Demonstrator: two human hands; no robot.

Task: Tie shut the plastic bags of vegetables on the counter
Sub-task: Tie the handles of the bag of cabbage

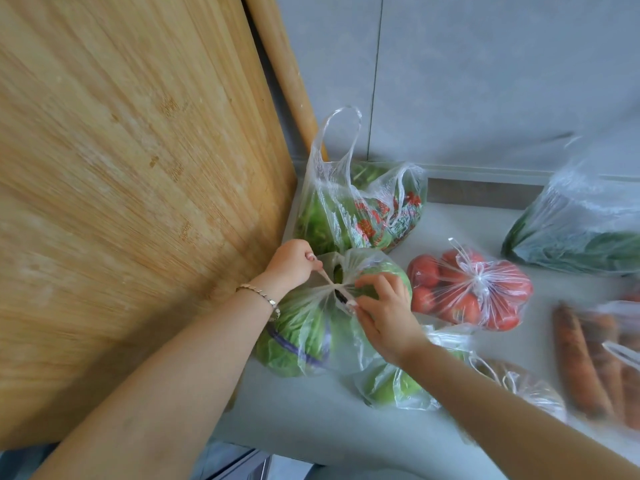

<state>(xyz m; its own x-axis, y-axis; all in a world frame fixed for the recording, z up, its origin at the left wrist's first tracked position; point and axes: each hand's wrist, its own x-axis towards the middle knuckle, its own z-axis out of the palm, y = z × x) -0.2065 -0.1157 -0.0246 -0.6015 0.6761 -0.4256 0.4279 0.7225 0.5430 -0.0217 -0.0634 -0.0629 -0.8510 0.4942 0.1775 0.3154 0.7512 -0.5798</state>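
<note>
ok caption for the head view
Left hand and right hand pull crossed handles of a greens bag; tomato bag knotted.

We see a bamboo cutting board (pixel 138 202) upright at left — behind it leans a wooden rod (pixel 284 71), perhaps a rolling pin, against the grey tiled wall (pixel 485 81).

The cabbage bag (pixel 304 327) lay at the left edge of the counter (pixel 311 420). It was clear plastic over a pale green leafy head. Its two handles were crossed above the mouth and drawn taut, with the knot not yet closed. Touching it behind, the leafy-greens bag (pixel 360 209) stood upright, red-printed, with its handles loose and its mouth open. The tomato bag (pixel 467 289) lay just to the right, knotted at the top. The green-vegetable bag (pixel 391 382) lay in front. The dark-greens bag (pixel 581 230) and the carrot bag (pixel 595 358) lay further right, blurred; their closure could not be determined.
</note>
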